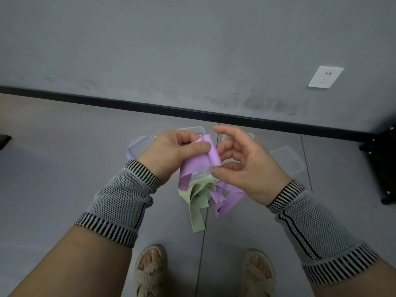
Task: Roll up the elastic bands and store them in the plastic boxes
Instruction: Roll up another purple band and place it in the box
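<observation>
Rolling a purple band over the boxes on the floor.

Head view, centre of frame: my left hand (pixel 173 152) pinches the purple band (pixel 202 160), thumb pressing its partly rolled top, its tail hanging down. My right hand (pixel 244 166) curls its fingers (pixel 225 150) loosely beside the roll, thumb touching it. Below lie a green band (pixel 198 202) and another purple band (pixel 226 199); clear plastic boxes (pixel 288 160) sit behind.

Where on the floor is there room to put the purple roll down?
Bare floor lies left of the plastic boxes, and more between the lid and the black stand. It's crowded by the green band and purple band.
</observation>
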{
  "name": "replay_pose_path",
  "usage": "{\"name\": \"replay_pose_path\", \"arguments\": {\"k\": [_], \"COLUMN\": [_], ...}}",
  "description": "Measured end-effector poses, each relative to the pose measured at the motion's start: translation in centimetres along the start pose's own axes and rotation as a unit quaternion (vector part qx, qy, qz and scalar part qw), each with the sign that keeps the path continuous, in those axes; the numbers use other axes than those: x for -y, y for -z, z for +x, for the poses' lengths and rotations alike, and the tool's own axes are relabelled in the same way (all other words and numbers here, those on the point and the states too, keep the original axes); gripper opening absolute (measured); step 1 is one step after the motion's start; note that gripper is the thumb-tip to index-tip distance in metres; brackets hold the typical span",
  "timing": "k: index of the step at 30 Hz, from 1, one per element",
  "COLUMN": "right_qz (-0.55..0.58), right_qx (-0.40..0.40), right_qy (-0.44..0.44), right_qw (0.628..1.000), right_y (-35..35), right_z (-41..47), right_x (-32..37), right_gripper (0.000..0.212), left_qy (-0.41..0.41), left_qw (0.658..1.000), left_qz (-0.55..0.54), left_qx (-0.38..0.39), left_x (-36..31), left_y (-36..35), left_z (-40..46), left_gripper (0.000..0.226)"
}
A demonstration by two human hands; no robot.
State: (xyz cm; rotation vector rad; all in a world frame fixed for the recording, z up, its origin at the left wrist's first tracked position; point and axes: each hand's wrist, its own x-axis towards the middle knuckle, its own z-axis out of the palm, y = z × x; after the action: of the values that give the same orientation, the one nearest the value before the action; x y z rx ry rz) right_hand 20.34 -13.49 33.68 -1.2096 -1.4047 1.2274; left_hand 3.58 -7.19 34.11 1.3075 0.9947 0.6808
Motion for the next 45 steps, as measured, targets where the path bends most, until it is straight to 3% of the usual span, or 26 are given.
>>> {"name": "replay_pose_path", "arguments": {"k": [4,13,15,20,25,34,37,40,45], "right_qz": [-0.081,-0.203,-0.207,-0.150,-0.101,-0.022,0.013,0.065,0.099], "right_qx": [0.028,0.029,0.019,-0.022,-0.051,0.049,-0.003,-0.087,-0.134], "right_qy": [0.008,0.042,0.051,0.053,0.042,-0.005,-0.021,-0.002,0.014], "right_qw": [0.996,0.978,0.977,0.987,0.993,0.999,1.000,0.994,0.986], "right_y": [0.5,0.3,0.3,0.0,0.1,0.8,0.8,1.0,1.1], "right_z": [-0.1,-0.1,-0.2,-0.5,-0.6,-0.3,-0.1,0.0,0.2], "right_x": [-0.3,-0.2,-0.2,-0.4,-0.8,-0.5,-0.9,-0.9,-1.1], "right_gripper": [0.076,0.058,0.055,0.049,0.053,0.053,0.060,0.043,0.035], "left_qy": [0.013,0.043,0.051,0.063,0.080,0.064,0.052,0.032,0.005], "left_qw": [0.997,0.990,0.989,0.989,0.989,0.994,0.997,0.994,0.993], "left_qz": [0.065,0.124,0.127,0.116,0.091,0.050,-0.023,-0.107,-0.118], "left_qx": [0.038,0.052,0.053,0.069,0.081,0.078,0.047,0.011,-0.027], "left_x": [0.0,-0.2,-0.4,-0.6,-0.8,-0.3,0.0,0.5,0.8], "left_y": [0.2,0.0,-0.1,-0.5,-0.9,-0.6,-1.0,-1.3,-2.1], "left_z": [-0.3,-0.4,-0.5,-0.6,-0.8,-0.8,-0.5,0.0,0.3], "left_gripper": [0.009,0.029,0.024,0.015,0.020,0.011,0.010,0.019,0.023]}}
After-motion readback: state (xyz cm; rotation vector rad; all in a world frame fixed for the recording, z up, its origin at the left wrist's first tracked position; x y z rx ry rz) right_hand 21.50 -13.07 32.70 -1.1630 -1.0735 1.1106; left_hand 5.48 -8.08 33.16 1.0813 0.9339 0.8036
